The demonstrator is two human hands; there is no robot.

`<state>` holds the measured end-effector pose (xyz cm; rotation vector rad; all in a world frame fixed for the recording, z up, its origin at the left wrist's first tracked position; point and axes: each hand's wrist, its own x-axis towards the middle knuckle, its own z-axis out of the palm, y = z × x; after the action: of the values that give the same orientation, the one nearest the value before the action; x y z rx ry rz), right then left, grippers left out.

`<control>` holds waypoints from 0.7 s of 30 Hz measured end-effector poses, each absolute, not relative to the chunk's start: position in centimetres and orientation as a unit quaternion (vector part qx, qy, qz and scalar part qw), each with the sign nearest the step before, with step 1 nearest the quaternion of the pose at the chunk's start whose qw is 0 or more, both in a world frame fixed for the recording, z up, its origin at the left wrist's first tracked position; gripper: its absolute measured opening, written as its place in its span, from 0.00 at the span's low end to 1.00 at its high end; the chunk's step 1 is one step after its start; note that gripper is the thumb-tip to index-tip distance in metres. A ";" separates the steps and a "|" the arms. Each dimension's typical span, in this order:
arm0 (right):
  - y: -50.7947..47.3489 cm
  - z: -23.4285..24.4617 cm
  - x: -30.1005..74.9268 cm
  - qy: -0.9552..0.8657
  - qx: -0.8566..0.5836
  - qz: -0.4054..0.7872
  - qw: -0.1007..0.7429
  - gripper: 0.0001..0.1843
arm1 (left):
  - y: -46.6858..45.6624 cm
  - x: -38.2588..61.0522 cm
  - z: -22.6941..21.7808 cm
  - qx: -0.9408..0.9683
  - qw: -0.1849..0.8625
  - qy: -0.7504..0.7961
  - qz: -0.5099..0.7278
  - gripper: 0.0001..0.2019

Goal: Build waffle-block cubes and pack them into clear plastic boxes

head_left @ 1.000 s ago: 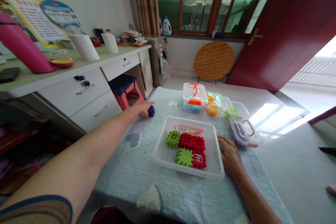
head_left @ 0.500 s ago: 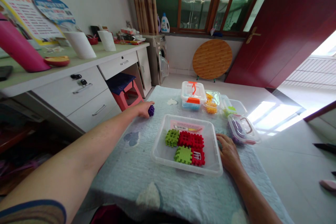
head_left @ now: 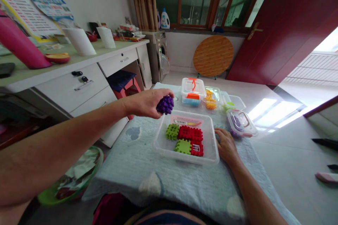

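Observation:
My left hand (head_left: 148, 102) is closed round a purple building block (head_left: 166, 105), held up near the far left corner of a clear plastic box (head_left: 158, 146). Inside that box lie green blocks (head_left: 183, 146) and red blocks (head_left: 190, 133) with notched edges, beside a printed paper label (head_left: 186, 121). My right hand (head_left: 226, 144) rests at the box's right wall, fingers bent against it; whether something small sits under the fingers I cannot make out.
Behind the box stand a lidded box with orange clips (head_left: 193, 92), a tub of yellow pieces (head_left: 210, 100) and a lidded box of purple pieces (head_left: 240, 123). A cloth (head_left: 126, 168) covers the table. On the left is a desk with drawers (head_left: 89, 88); a green wastebasket (head_left: 47, 197) stands below.
My left hand has lifted the purple block off the cloth at the left and carried it right, towards the clear box. My right hand stays by the box wall.

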<state>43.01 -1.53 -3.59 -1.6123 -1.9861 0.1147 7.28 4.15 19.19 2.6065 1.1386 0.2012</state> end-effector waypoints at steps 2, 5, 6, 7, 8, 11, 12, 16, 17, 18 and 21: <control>-1.5 -3.7 43.0 -0.744 -0.601 0.039 0.288 0.15 | 2.3 9.2 19.1 0.917 0.164 0.362 0.037 0.29; -1.5 -3.8 43.1 -0.748 -0.596 0.034 0.291 0.15 | 0.7 11.2 17.4 0.929 0.160 0.333 -0.033 0.29; -1.5 -3.8 43.1 -0.748 -0.595 0.033 0.292 0.15 | 0.5 11.7 16.7 0.933 0.154 0.322 -0.050 0.29; -1.5 -3.9 43.2 -0.748 -0.595 0.033 0.292 0.15 | 0.4 12.0 16.0 0.936 0.147 0.313 -0.065 0.30; -1.5 -3.9 43.2 -0.748 -0.595 0.033 0.292 0.15 | 0.3 12.3 15.3 0.938 0.138 0.309 -0.080 0.29; -1.4 -3.9 43.3 -0.748 -0.595 0.036 0.290 0.15 | 0.2 12.7 13.9 0.932 0.102 0.319 -0.137 0.25; -1.4 -3.9 43.3 -0.749 -0.595 0.038 0.290 0.15 | 0.2 12.8 13.5 0.930 0.088 0.322 -0.155 0.23; -1.4 -3.9 43.3 -0.748 -0.594 0.044 0.293 0.14 | 0.1 13.2 12.5 0.923 0.051 0.329 -0.191 0.20; -1.4 -3.9 43.3 -0.748 -0.594 0.044 0.293 0.14 | 0.1 13.3 12.3 0.920 0.049 0.335 -0.196 0.20; -1.4 -3.9 43.3 -0.748 -0.594 0.044 0.294 0.14 | 0.1 13.4 12.1 0.917 0.048 0.341 -0.200 0.21; -1.4 -3.9 43.3 -0.748 -0.593 0.044 0.295 0.14 | 0.1 13.5 11.4 0.917 0.049 0.339 -0.204 0.20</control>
<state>43.32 -1.39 -3.85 -1.5782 -1.9903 0.1169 13.48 0.14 11.44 2.7944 1.0325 -0.6211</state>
